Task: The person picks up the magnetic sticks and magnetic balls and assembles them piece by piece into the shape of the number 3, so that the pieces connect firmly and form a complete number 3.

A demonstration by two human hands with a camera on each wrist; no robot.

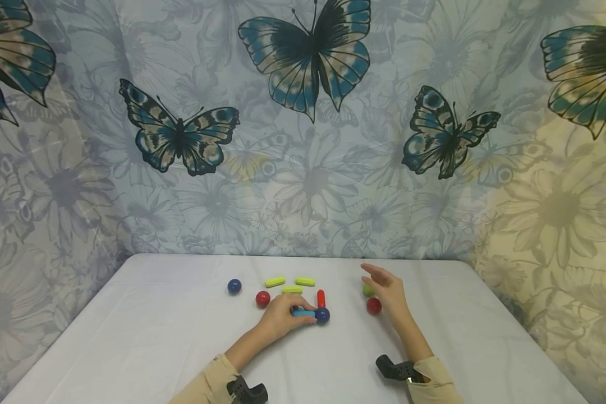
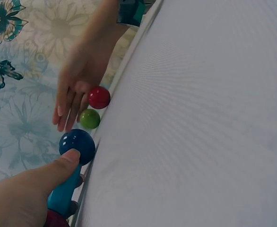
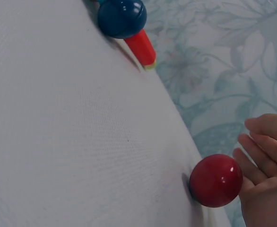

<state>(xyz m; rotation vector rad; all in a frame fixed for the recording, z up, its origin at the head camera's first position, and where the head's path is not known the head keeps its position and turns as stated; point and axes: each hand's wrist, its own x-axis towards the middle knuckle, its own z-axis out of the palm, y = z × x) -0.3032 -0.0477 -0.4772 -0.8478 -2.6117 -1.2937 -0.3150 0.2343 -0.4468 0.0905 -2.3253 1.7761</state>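
Left grip (image 1: 279, 315) pinches a blue rod (image 1: 304, 313), seemingly against a navy ball (image 1: 322, 316).

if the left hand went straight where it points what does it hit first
The left hand meets the blue ball at its fingertips first; past that, probably the red ball near the right hand, though depth is unclear.

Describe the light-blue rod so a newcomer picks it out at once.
On the white table, find the left hand, near the middle. In its grip is the light-blue rod, with a dark blue ball at one end. It is the only blue rod: its neighbours are one red rod and three yellow-green rods.
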